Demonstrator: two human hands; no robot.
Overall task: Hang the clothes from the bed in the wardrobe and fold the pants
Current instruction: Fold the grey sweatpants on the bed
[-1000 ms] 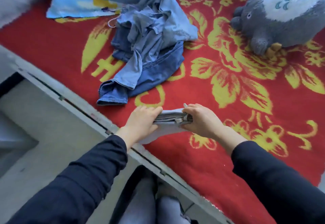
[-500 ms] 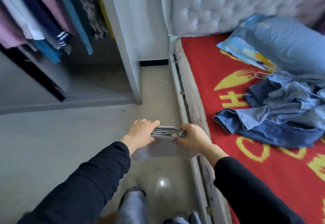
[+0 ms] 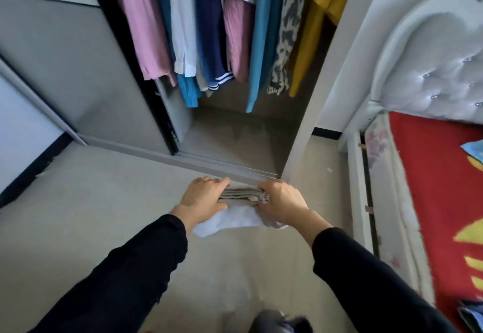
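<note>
Above the floor, the left hand and right hand grip the folded pants, fingers curled around both ends. Ahead, the open wardrobe holds hanging garments; the bed lies right.

We found the bed just right of the wardrobe, with a red blanket spread over it and a blue pillow corner on top.

The arms are clothed to the wrists in long, plain black fabric. The left sleeve, left of the folded grey pants, bunches in soft wrinkles behind its cuff. The right sleeve, right of them, lies smoother. The left hand and right hand are bare. Below the pants, a blurred grey trouser leg shows.
</note>
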